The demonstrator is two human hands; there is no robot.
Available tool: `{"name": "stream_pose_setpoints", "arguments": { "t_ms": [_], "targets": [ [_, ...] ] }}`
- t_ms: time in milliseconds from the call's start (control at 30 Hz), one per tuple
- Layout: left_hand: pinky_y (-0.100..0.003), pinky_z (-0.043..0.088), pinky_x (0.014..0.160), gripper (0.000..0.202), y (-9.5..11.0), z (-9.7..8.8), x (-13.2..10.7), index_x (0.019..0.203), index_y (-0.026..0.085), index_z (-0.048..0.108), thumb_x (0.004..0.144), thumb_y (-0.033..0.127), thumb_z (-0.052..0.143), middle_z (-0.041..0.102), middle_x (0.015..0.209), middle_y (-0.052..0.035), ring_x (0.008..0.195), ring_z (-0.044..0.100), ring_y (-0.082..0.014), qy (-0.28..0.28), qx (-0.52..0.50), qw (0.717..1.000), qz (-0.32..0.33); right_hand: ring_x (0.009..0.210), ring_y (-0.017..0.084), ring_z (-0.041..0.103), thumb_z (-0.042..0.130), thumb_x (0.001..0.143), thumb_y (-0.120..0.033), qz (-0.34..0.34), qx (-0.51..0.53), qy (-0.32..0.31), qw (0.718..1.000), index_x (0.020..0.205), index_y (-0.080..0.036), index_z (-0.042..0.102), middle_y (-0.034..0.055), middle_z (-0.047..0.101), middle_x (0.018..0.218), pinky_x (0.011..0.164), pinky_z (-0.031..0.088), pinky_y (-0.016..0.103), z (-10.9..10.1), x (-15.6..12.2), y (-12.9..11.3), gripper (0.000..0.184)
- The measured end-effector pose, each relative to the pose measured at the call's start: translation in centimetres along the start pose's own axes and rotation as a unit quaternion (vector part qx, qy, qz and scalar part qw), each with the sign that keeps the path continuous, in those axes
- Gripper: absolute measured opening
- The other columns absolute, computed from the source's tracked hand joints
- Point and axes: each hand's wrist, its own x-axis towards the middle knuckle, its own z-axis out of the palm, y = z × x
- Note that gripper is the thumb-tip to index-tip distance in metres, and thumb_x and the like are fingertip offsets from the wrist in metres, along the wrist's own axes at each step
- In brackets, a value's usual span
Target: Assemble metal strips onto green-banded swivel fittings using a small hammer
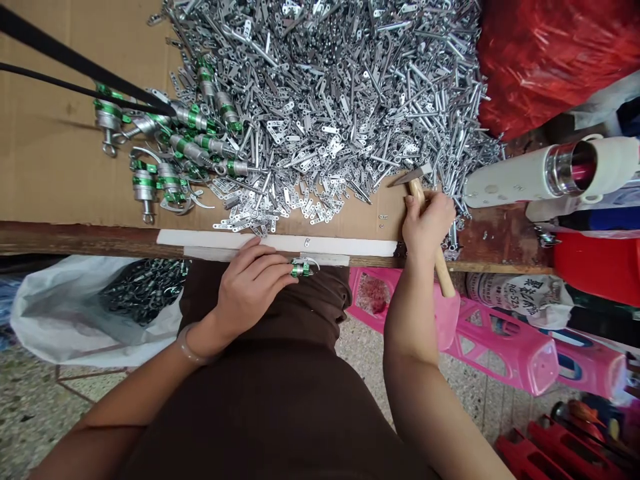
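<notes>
My left hand (250,283), a bracelet at its wrist, is closed around a small metal fitting with a green band (301,269) at the bench's front edge. Most of the fitting is covered by my fingers; a curved metal strip sticks out at its right end. Just above it, a tiny metal piece (307,243) lies on a white strip (225,239) along the edge. My right hand (429,221) grips a hammer (444,273) by its wooden handle, the head pointing away from me over the cardboard (345,217). Two tiny metal pieces lie left of this hand.
A large heap of loose metal links and pins (330,100) covers the bench. Several green-banded fittings (170,177) are piled at left. A white thermos (510,183) and red bag (555,60) stand right. Below are a white sack (50,320) and pink stools (530,360).
</notes>
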Motion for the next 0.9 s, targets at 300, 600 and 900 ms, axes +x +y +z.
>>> {"name": "stream_pose_setpoints", "arguments": {
  "t_ms": [300,600,900],
  "targets": [
    [-0.044,0.048,0.093,0.007,-0.1,0.0,-0.1,0.083,0.019,0.063,0.077,0.019,0.065,0.069,0.082,-0.0003,0.086,0.06,-0.0183,-0.018,-0.002,1.0,-0.014,0.068,0.017,0.062,0.036,0.091,-0.031,-0.269,0.126,-0.219,0.93,0.111,-0.02,0.057,0.0049,0.066,0.075,0.061,0.047,0.028,-6.1,-11.5,-8.2,0.03],
    [-0.043,0.047,0.094,0.007,-0.1,0.1,-0.4,0.084,0.02,0.064,0.078,0.02,0.065,0.07,0.083,0.0003,0.088,0.06,-0.0184,-0.004,-0.004,1.0,-0.014,0.064,0.017,0.062,0.033,0.092,-0.029,-0.257,0.071,-0.278,0.923,0.112,-0.02,0.058,0.0063,0.068,0.077,0.058,0.047,0.026,-6.2,-12.7,-9.0,0.033],
    [-0.045,0.046,0.093,0.01,-0.3,0.1,0.0,0.087,0.022,0.062,0.077,0.02,0.065,0.069,0.082,0.0011,0.085,0.06,-0.0177,-0.001,0.023,0.999,0.025,0.084,0.027,0.058,0.034,0.09,-0.034,-0.017,-0.078,-0.014,0.997,0.117,-0.017,0.056,0.0138,0.064,0.094,0.075,0.043,0.042,-1.9,-3.6,-1.8,0.039]
  ]
}}
